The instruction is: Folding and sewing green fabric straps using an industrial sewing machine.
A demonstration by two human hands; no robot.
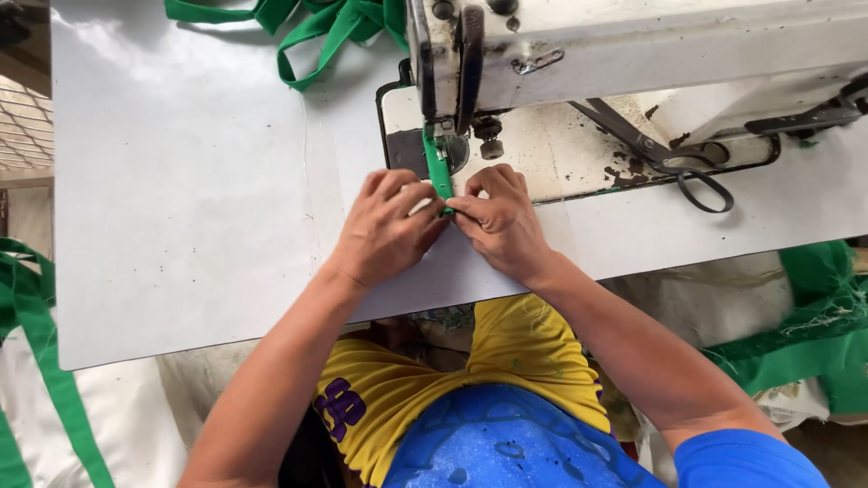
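Two hands meet at the middle of a white table [181,226], fingertips pinching a narrow green strap [440,173] between them. Largest first: the table fills most of the view, flat and pale. At 12 to 2 o'clock sits a worn white sewing machine [633,45], paint chipped, with its plate [561,154] rusty in spots. At 3 o'clock on that plate lie dark scissors [696,176], well apart from the hands.

Green fabric [814,325] is heaped at 4 o'clock below the table edge; more green straps [316,27] pile at 11 o'clock on the table top, and another loop [36,343] hangs at 8 o'clock. No bins or boxes in view, so nothing to report as held in one.

Left hand [384,230] is closed on the strap's near end from the left, with something small and white showing at its fingers, cannot tell what. Right hand [502,221] is closed on the same end from the right, fingertips touching the left hand's. The strap runs from the hands toward 12 o'clock, up under the machine's foot [443,136].

Handling, as a judgement: the strap looks light, soft, floppy, not fragile, likely folds and twists easily. Best held flat by both edges just beside the foot, kept taut.
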